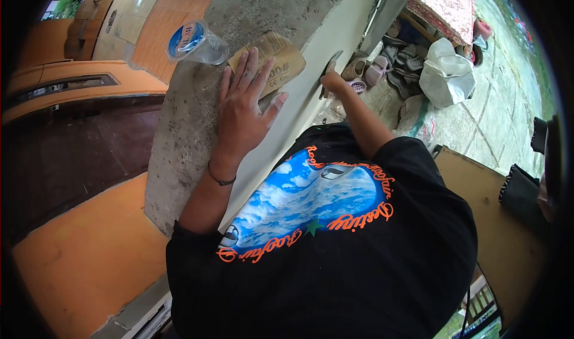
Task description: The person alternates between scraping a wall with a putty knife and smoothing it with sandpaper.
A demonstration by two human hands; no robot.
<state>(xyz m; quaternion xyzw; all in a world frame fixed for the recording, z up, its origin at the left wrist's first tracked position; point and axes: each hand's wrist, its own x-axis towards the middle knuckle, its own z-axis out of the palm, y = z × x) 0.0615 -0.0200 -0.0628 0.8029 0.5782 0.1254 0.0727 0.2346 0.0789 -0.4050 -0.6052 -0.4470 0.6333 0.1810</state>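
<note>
My left hand lies with its fingers spread on a piece of brown sandpaper, printed side up, on the rough concrete ledge. Beside the fingertips a clear plastic cup with a blue label lies tipped on its side. On the far side of the pale wall edge, my right hand is closed around a flat greyish tool, whose full shape is partly hidden by the hand.
Several shoes and sandals lie on the ground at the right, next to a white sack. Behind them stands a table with a patterned cloth. A dark brown surface and an orange wall are at the left.
</note>
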